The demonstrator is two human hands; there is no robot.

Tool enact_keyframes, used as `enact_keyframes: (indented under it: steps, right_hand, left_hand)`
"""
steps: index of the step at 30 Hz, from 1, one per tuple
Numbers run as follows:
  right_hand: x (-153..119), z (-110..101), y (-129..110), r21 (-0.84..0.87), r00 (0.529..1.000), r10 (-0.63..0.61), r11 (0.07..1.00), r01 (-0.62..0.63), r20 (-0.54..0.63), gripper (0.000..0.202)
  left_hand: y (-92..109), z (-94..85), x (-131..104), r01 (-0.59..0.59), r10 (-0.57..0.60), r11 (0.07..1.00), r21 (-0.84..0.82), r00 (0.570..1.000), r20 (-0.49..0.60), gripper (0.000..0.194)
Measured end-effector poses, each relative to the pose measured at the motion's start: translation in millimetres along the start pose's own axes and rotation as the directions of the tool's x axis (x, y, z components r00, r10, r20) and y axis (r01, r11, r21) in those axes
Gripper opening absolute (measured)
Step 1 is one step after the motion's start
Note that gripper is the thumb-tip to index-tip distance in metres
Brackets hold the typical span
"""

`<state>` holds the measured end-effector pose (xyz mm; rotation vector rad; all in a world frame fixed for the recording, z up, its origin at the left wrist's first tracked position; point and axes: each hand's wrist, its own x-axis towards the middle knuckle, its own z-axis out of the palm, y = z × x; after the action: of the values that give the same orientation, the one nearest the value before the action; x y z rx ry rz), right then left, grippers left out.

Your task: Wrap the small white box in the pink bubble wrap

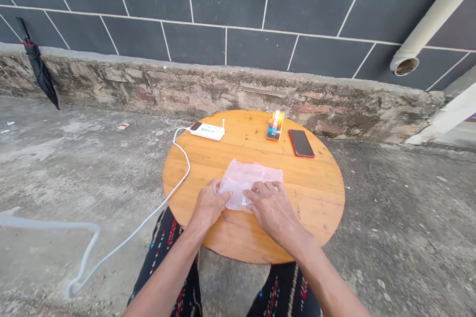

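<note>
A: Near ctr?
B: L hand (208,204) is pinching pink sheet (256,172), L edge. R hand (273,209) is resting on sheet, fingers half-curled; can't tell if gripping.
A: Status?
B: Sheet is lying spread on round table (320,198), near-ctr. Opening-out is looking mostly done; handling is looking unfinished, w/ no closed fold showing.
A: Farther?
B: Phone (302,143), far R, lying untouched. White device (208,131) w/ cable (189,161), far L, ditto. Yellow roll (275,125), far R of ctr, standing apart, unused.

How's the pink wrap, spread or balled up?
Spread: the pink wrap lies flat on the table, left hand at its left edge, right hand on it. Can't tell if doubled.
</note>
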<state>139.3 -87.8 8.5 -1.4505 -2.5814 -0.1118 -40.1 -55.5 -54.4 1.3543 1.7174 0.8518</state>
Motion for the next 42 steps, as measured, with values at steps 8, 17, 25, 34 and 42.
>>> enact_keyframes:
  steps: [8, 17, 25, 34, 42]
  right_hand:
    - [6, -2, 0, -0.063, 0.998, -0.028, 0.998, 0.031, 0.049, 0.016]
    - [8, -4, 1, -0.053, 0.997, -0.025, 0.998, 0.029, 0.071, 0.020]
    - [7, -7, 2, -0.033, 0.995, -0.029, 0.999, 0.032, 0.098, 0.014]
    - [7, -4, 5, 0.087, 0.999, 0.009, 0.996, -0.012, 0.032, 0.023]
    - [4, 3, 4, 0.179, 0.994, 0.091, 0.981, -0.077, -0.067, 0.042]
  left_hand:
    - [12, -13.0, -12, 0.091, -0.086, 0.988, -0.124, 0.995, 0.050, 0.056]
    - [11, -9.1, -16, 0.107, -0.067, 0.952, -0.288, 0.987, 0.146, 0.022]
    - [23, 9.8, -18, 0.043, -0.023, 0.930, -0.366, 0.998, 0.058, 0.018]
    - [37, 17.1, -25, 0.013, 0.033, 0.909, -0.417, 0.994, 0.102, 0.015]
    - [36, 12.3, -31, -0.084, 0.134, 0.953, -0.291, 0.978, 0.159, 0.018]
